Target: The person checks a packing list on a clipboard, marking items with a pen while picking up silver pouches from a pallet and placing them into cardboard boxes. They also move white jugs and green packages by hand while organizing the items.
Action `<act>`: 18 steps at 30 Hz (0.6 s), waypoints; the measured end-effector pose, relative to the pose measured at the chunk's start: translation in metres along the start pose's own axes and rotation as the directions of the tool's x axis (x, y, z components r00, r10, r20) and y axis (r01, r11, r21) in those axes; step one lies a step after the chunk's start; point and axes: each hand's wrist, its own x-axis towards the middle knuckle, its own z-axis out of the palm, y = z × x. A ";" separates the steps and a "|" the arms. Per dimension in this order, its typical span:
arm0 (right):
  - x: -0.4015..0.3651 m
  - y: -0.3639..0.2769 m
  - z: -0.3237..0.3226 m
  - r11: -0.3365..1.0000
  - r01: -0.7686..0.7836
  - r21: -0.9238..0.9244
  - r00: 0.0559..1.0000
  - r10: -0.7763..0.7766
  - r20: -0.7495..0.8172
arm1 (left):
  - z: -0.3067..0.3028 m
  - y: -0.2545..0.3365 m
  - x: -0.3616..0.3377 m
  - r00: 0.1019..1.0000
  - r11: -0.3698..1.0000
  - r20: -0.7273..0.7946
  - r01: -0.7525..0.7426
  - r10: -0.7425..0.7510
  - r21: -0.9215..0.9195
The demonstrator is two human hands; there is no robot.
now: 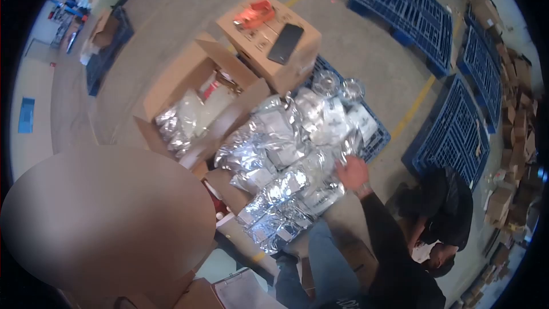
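Observation:
My right hand (353,173), in a dark sleeve, is at the right side of a large heap of silver foil pouches (280,131). Its fingers are curled in against a shiny foil pouch (350,144) at the heap's edge, and the fingertips are partly hidden. Several pouches carry white labels. Nearest to me lie rows of smaller foil pouches (274,209). Two round clear-and-silver rolls (326,83) rest at the far end of the heap. My left hand is out of view.
An open carton (166,94) with foil packs stands left of the heap. A closed carton (309,51) bears a black phone (286,44) and an orange tape dispenser (254,14). Blue pallets (409,8) lie right. One person (443,212) bends nearby; another is close left, beside a clipboard (246,290).

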 end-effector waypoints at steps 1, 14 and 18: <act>-0.017 -0.005 -0.018 0.997 0.017 -0.072 0.996 -0.011 0.090 | 0.006 -0.012 -0.008 0.999 1.000 -0.025 -0.024 0.024 0.007; -0.328 -0.308 -0.119 0.492 0.843 0.219 0.319 -0.784 0.533 | 0.252 -0.302 0.082 0.902 0.679 -0.392 -0.403 0.181 -0.614; -0.443 -0.448 -0.128 0.106 0.889 0.445 -0.119 -0.886 0.449 | 0.296 -0.333 0.046 0.943 0.815 -0.332 -0.202 0.013 -0.543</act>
